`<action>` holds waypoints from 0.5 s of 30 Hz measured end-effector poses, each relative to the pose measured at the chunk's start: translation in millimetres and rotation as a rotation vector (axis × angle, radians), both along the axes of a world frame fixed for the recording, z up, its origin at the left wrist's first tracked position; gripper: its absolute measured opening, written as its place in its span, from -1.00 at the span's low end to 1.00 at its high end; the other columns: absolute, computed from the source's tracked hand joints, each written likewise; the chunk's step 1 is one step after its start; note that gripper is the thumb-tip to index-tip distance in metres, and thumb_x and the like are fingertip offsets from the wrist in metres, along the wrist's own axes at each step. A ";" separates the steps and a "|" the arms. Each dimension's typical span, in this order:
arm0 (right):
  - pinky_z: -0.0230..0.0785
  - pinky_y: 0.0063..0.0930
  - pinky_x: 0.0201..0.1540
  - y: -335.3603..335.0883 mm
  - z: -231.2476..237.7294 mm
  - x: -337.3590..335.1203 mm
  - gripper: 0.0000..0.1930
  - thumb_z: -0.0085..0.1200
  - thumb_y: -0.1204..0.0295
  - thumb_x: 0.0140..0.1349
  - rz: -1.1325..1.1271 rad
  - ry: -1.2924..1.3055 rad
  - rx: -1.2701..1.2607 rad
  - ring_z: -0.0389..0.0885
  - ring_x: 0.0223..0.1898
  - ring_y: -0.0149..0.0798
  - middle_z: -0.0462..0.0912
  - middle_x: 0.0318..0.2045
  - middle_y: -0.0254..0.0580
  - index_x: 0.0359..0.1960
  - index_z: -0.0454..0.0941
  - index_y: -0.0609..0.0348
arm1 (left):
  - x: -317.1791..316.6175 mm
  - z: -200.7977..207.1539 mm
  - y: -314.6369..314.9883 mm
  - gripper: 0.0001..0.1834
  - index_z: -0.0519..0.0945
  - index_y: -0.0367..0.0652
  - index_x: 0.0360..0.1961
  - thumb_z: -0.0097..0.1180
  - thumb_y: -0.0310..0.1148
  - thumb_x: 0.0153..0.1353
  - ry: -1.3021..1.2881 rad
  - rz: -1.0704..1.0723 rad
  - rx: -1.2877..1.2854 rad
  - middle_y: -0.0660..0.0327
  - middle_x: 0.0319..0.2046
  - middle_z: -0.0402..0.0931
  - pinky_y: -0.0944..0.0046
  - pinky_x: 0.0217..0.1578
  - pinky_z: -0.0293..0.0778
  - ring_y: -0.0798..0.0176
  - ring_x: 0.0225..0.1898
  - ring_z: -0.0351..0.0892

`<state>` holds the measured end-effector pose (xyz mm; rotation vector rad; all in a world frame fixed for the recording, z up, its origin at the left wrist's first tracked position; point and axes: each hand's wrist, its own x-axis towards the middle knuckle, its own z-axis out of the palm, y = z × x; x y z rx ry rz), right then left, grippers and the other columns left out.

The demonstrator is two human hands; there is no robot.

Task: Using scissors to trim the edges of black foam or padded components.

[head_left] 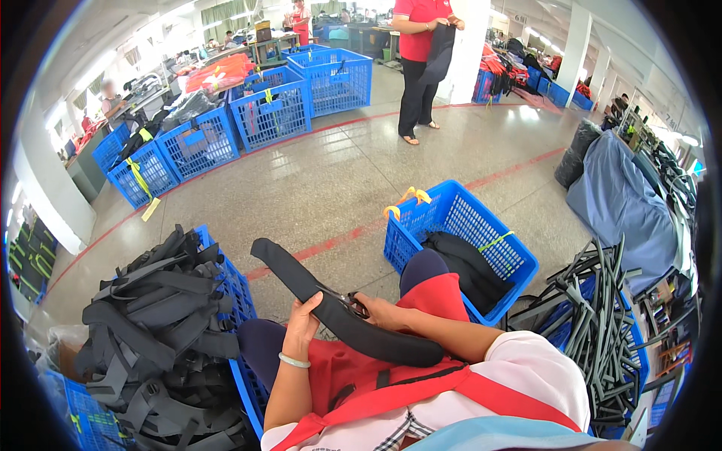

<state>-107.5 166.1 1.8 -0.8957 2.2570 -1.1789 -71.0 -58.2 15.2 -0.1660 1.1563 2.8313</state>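
Note:
A long, curved black padded strap [387, 342] lies slantwise across my lap, its far end raised to the left. My left hand [303, 322] is closed round its middle, thumb along the edge. Close by on the strap's right side, my right hand [382, 312] is closed on what looks like dark-handled scissors [355, 302], small and partly hidden by my fingers. The scissors are at the strap's edge; whether they touch it I cannot tell. Under the strap is my red apron [331, 368].
At my left, a blue crate [242, 301] is heaped with black padded straps [162, 316]. Ahead to the right, another blue crate [519, 263] holds black pieces. Grey-black strips [602, 338] pile up at far right. A person [421, 45] stands ahead holding black fabric; blue crates [271, 116] line the left.

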 end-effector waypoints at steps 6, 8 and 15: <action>0.35 -0.16 -0.28 -2.4 4.4 4.8 -0.48 0.21 0.17 0.12 -0.067 0.010 -0.049 0.57 -0.32 0.08 0.53 -0.39 0.04 -0.03 0.27 0.18 | -0.3 -0.3 -4.0 -0.71 0.50 -0.19 -0.08 0.21 -0.44 0.17 -0.028 -0.004 -0.017 0.21 -0.21 0.57 0.20 -0.05 0.51 0.22 -0.15 0.59; 0.35 -0.17 -0.28 -2.6 1.5 4.0 -0.49 0.21 0.17 0.12 -0.085 0.007 -0.062 0.56 -0.34 0.04 0.52 -0.40 0.02 -0.03 0.28 0.17 | -1.6 4.4 -2.9 -0.68 0.48 -0.20 -0.03 0.20 -0.42 0.19 -0.008 0.052 0.018 0.23 -0.18 0.56 0.21 -0.02 0.47 0.23 -0.12 0.56; 0.31 -0.29 -0.35 -2.7 -23.9 -0.7 -0.52 0.20 0.14 0.13 -0.180 -0.027 -0.211 0.43 -0.46 -0.12 0.42 -0.50 -0.10 -0.04 0.33 0.14 | 21.0 72.8 10.1 -0.65 0.47 -0.27 0.01 0.16 -0.49 0.18 0.315 0.968 -0.988 0.24 -0.18 0.53 0.32 -0.07 0.37 0.23 -0.17 0.48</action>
